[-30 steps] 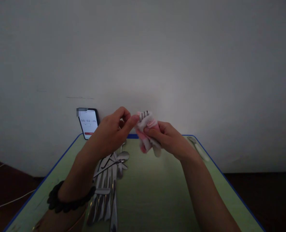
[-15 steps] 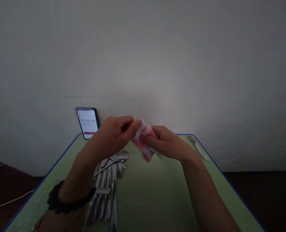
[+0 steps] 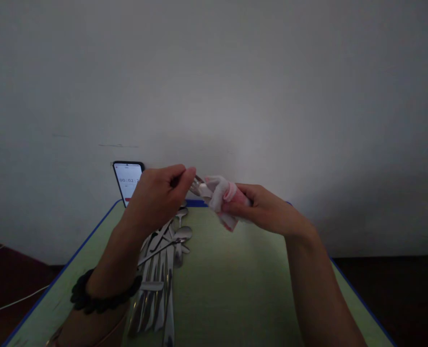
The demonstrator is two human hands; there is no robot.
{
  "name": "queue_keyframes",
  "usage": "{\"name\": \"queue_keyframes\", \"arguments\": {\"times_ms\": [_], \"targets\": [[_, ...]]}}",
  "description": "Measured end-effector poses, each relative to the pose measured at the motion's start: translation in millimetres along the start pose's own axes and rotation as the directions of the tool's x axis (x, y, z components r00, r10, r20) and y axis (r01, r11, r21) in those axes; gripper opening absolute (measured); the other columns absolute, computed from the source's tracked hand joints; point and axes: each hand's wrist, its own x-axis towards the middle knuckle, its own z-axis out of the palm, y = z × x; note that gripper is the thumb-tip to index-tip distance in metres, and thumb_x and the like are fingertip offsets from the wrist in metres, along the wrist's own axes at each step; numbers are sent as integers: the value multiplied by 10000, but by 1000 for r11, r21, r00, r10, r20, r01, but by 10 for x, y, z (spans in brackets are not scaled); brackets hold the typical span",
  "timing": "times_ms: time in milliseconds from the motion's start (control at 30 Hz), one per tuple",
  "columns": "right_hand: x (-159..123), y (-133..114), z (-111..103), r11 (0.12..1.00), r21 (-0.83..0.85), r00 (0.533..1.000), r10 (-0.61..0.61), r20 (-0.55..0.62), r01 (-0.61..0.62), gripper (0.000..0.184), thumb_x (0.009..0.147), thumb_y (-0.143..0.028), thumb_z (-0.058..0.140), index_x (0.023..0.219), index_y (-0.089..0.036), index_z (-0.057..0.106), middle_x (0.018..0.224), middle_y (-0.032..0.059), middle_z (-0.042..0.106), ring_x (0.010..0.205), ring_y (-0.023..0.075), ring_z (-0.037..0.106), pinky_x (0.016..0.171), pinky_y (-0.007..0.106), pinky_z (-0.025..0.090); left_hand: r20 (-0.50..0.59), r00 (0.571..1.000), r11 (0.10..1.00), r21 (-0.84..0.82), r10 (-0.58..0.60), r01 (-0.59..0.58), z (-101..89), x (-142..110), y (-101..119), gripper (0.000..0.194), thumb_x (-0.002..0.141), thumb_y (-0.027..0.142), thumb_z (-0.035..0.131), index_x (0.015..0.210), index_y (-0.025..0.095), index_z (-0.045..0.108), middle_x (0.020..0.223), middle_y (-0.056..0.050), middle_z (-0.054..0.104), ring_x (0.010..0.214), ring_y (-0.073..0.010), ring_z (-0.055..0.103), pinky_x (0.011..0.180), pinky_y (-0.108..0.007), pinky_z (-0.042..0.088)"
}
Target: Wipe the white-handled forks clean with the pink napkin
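In the head view, my left hand (image 3: pixel 159 195) is closed, pinching one end of a shiny piece of metal cutlery (image 3: pixel 200 187). Its other part disappears into a pink and white cloth (image 3: pixel 219 193), so I cannot tell its kind. My right hand (image 3: pixel 260 207) is closed around that cloth, thumb on the near side, with a loose corner hanging below. Both hands are raised above the far part of the table. Below my left hand lies a pile of metal cutlery (image 3: pixel 159 270), with several knives side by side and spoons on top.
A phone (image 3: pixel 127 180) showing a timer leans against the wall (image 3: pixel 271 106) at the back left, partly behind my left hand. The green table (image 3: pixel 228 294) has a blue edge and meets the wall. A white cable (image 3: pixel 15 301) runs on the left.
My hands have moved apart, the right one rightward with the cloth and the left one slightly leftward. Metal cutlery now shows between them. My right arm now covers the white-handled spoon.
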Motion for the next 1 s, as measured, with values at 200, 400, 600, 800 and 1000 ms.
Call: {"name": "queue_keyframes", "arguments": {"times_ms": [200, 400, 600, 800, 1000], "targets": [[-19, -18, 18, 983, -172, 997, 52, -54, -60, 191, 768, -280, 567, 897, -143, 603, 741, 2, 583, 636, 113, 485, 552, 216, 379, 147, 989, 998, -51, -24, 32, 26, 8, -28, 393, 869, 385, 366, 545, 174, 435, 480, 46, 386, 479, -90, 363, 492, -234, 257], [-21, -34, 44, 969, -241, 998, 37, -57, -50, 106, 746, -240, 572, 798, -149, 580, 662, -27, 541, 568, 85, 447, 491, 189, 343, 336, 942, 982, -168, -21, 82, 31, -1, -16, 477, 884, 462, 334, 515, 172, 418, 474, 52, 351, 445, -77, 330, 457, -224, 231], [-34, -101, 59, 949, -315, 992, -27, -124, -13, 200, 803, -330, 572, 880, -150, 607, 724, 1, 611, 610, 109, 510, 535, 209, 389, 283, 959, 994, -103, -3, 34, 38, 15, 30, 466, 888, 409, 331, 548, 157, 527, 501, 18, 483, 474, -93, 402, 488, -230, 267], [-87, -161, 32, 945, -260, 973, -222, -61, 199, 430, 895, -419, 459, 1275, -221, 490, 1244, 58, 588, 1109, 194, 544, 939, 316, 422, 141, 986, 996, 35, -90, 86, 52, 7, 19, 474, 906, 407, 312, 632, 151, 602, 562, -20, 573, 540, -126, 495, 540, -247, 307], [-83, -174, 44, 913, -358, 975, -222, -30, 196, 352, 925, -357, 411, 1225, -203, 511, 1199, 71, 609, 1041, 191, 562, 907, 316, 419, 102, 995, 1000, -23, 23, -21, 13, -10, 75, 457, 921, 390, 323, 591, 163, 544, 523, 14, 524, 478, -95, 418, 507, -243, 267]]}}
